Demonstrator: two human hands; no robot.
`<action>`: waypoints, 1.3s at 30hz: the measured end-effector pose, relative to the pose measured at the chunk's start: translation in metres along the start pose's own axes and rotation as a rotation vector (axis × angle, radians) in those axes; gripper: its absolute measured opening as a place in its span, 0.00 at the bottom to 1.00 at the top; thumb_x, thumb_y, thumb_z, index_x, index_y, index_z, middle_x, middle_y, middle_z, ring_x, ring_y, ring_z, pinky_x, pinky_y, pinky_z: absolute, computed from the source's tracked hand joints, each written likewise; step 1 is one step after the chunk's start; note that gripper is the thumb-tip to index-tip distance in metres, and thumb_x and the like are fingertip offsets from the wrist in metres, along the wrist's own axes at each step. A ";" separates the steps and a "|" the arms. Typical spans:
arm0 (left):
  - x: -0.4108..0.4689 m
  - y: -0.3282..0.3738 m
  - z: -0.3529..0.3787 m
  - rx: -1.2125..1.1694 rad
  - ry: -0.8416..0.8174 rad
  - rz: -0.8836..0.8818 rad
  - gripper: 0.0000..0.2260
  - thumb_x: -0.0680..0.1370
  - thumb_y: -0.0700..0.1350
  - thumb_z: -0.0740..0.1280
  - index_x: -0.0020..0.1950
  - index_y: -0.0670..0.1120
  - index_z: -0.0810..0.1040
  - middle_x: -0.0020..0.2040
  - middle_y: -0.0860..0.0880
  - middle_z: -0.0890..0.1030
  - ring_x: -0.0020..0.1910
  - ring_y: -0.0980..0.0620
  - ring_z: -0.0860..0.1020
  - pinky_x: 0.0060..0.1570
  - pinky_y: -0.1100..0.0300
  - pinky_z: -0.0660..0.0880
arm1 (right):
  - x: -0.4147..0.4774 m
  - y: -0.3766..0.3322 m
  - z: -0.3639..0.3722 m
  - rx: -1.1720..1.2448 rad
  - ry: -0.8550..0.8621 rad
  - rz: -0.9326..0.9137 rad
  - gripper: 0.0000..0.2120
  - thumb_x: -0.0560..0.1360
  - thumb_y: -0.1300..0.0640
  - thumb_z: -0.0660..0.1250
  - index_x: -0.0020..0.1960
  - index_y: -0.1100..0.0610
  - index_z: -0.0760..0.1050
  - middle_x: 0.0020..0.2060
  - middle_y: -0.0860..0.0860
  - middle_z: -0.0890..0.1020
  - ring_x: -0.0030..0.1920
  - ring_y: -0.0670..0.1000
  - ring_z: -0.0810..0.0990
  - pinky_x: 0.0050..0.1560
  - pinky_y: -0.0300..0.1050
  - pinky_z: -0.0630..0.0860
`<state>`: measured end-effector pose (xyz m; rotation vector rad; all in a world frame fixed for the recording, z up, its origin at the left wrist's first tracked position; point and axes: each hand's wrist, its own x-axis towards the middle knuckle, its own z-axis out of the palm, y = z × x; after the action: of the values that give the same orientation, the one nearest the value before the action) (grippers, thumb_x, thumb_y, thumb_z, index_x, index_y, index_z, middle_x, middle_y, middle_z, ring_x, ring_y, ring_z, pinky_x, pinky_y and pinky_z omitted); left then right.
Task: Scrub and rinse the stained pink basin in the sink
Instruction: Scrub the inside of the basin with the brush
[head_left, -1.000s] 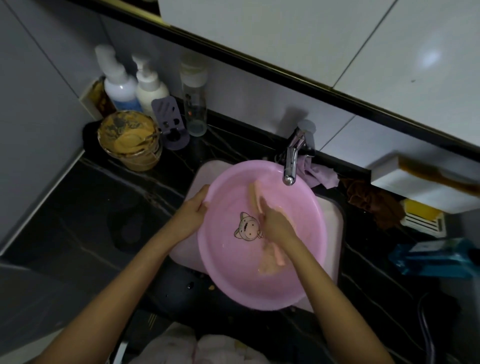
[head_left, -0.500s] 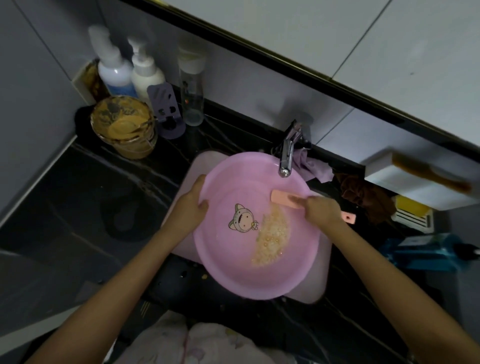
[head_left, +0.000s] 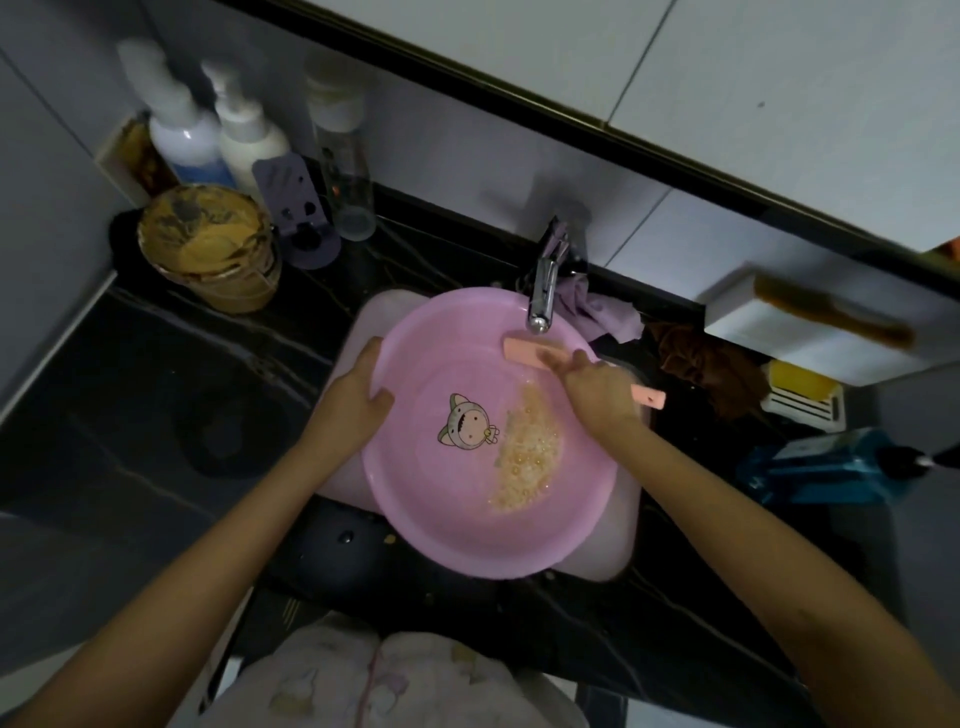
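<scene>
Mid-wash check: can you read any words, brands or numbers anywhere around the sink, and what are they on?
No text can be read in this view.
Pink basin: only a cartoon figure, no words.
Blue-labelled pump bottle: label blurred, unreadable.
White pump bottle: no legible print.
Blue box at right: markings too dim and blurred to read.

the bench (head_left: 156, 395) is black stone with pale veins, set against a tiled wall. in its far left corner stand a blue-labelled pump bottle (head_left: 187, 148), a white pump bottle (head_left: 250, 137), a clear bottle (head_left: 344, 176) and a purple holder (head_left: 297, 218). a round tub (head_left: 208, 249) smeared yellow-brown stands just in front of them. a pale sink (head_left: 610, 545) is set in the middle, with a chrome tap (head_left: 543, 293) behind it. a purple cloth (head_left: 610, 314) and a brown cloth (head_left: 696, 364) lie right of the tap. a blurred blue object (head_left: 810, 473) lies further right.
</scene>
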<state>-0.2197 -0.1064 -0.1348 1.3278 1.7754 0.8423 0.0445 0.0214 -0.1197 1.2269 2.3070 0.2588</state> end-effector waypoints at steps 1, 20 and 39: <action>-0.001 0.003 0.000 0.001 0.003 0.007 0.22 0.79 0.41 0.61 0.67 0.61 0.60 0.55 0.54 0.74 0.48 0.60 0.75 0.46 0.66 0.72 | -0.003 0.000 0.000 0.018 -0.033 0.023 0.30 0.79 0.66 0.50 0.77 0.47 0.49 0.56 0.56 0.74 0.47 0.56 0.80 0.35 0.46 0.66; 0.005 -0.012 0.000 0.102 -0.056 -0.020 0.26 0.79 0.42 0.60 0.75 0.51 0.56 0.59 0.45 0.75 0.53 0.47 0.76 0.52 0.55 0.73 | -0.022 -0.128 -0.002 0.806 -0.266 -0.002 0.35 0.77 0.67 0.53 0.78 0.49 0.43 0.56 0.61 0.76 0.53 0.60 0.78 0.50 0.52 0.73; 0.007 -0.015 0.001 0.080 -0.061 -0.014 0.24 0.79 0.42 0.61 0.72 0.52 0.59 0.58 0.46 0.75 0.53 0.48 0.76 0.54 0.52 0.73 | -0.027 -0.068 0.026 0.718 -0.366 0.348 0.26 0.81 0.61 0.51 0.77 0.55 0.49 0.56 0.58 0.78 0.52 0.57 0.79 0.44 0.47 0.73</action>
<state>-0.2274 -0.1033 -0.1497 1.3762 1.7855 0.7219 0.0214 -0.0411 -0.1589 1.8302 1.8945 -0.6855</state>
